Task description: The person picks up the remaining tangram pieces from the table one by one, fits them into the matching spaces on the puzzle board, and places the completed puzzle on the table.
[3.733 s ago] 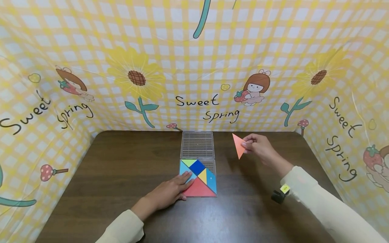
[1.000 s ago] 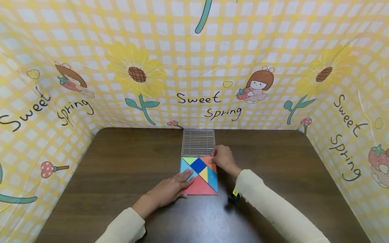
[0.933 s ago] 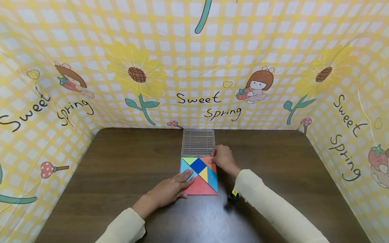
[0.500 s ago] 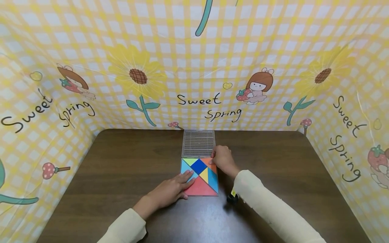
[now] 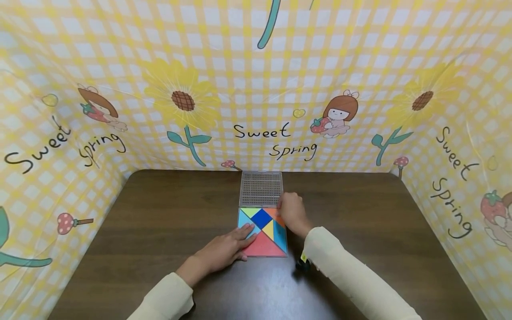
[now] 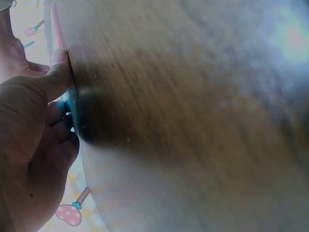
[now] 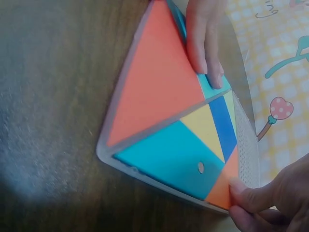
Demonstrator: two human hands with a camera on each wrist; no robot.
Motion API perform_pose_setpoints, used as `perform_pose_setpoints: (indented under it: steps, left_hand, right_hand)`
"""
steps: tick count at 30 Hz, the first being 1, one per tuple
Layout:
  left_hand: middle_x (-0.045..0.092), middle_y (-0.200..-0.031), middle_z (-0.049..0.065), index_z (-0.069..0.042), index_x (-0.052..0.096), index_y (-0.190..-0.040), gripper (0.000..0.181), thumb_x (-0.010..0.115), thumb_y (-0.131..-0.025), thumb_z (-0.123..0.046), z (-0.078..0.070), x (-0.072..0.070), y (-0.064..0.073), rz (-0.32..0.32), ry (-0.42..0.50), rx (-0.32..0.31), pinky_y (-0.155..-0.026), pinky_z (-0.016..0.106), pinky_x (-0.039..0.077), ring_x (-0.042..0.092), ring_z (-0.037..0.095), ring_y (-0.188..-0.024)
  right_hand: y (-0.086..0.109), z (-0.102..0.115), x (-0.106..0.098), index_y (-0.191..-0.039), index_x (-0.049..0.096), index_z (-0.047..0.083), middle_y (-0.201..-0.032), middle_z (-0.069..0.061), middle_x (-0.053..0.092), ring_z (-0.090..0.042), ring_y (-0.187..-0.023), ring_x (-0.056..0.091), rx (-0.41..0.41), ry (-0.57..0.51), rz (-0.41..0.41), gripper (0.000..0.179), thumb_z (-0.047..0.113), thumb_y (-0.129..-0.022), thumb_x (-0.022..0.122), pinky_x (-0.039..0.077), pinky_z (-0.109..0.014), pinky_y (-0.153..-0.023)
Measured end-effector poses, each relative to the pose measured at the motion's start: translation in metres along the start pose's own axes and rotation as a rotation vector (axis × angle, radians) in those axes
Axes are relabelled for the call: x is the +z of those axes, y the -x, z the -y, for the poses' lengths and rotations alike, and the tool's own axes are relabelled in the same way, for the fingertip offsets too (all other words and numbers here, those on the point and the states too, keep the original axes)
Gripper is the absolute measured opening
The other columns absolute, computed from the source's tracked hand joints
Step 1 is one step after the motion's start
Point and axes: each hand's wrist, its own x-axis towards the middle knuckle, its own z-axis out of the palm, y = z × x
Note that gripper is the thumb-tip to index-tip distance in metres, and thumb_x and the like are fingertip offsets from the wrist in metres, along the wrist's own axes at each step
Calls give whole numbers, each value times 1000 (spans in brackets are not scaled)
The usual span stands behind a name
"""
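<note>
A clear square tangram case [image 7: 126, 167] holds flat coloured pieces: a large red triangle [image 5: 263, 246], a light-blue triangle [image 5: 245, 219], a dark-blue square [image 5: 262, 218], a yellow triangle [image 5: 269, 230], a light-blue parallelogram [image 7: 169, 157] with a small hole, and a lime triangle [image 5: 249, 212]. My left hand [image 5: 222, 251] rests its extended fingers on the light-blue triangle, thumb by the case's near edge. At the far right corner, my right hand [image 5: 294, 213] has its fingers curled, the thumb on the orange triangle [image 7: 223, 187] and the index finger at the rim; its other fingers are partly hidden.
The case's gridded lid [image 5: 261, 189] lies unfolded behind it, touching the cloth backdrop [image 5: 224, 89]. Patterned cloth rises on the left, right and far sides of the dark wooden table [image 5: 168, 209]. A small black device [image 5: 302, 265] hangs beneath the right sleeve.
The right hand has carried the orange triangle from the right of the case into its far right corner. Lately that hand has shifted only slightly. The left hand stays in place.
</note>
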Motion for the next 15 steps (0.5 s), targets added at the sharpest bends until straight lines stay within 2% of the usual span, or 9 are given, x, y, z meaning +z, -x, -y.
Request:
perform_pose_setpoints:
  steps: [9,15]
  left_hand:
    - [28,-170,10,-15,42,-157,66,64,-100,-39,0,-1,-3,11,-9,2,-112,47,47,33,32,-154]
    - [42,-163,10,-15,55,-149,63,70,-96,-45,4,-5,-4,-42,-103,58,-104,41,55,53,28,-142]
  right_hand:
    - [6,-3,3,-70,75,8,-76,-6,74,-21,-71,69,-22,7,-42,15,4,-81,85,62,-36,-66]
    - [9,-4,4,-71,73,8,-72,-3,70,-15,-66,63,-44,-48,-6,18,1,-86,80,55,-28,-58]
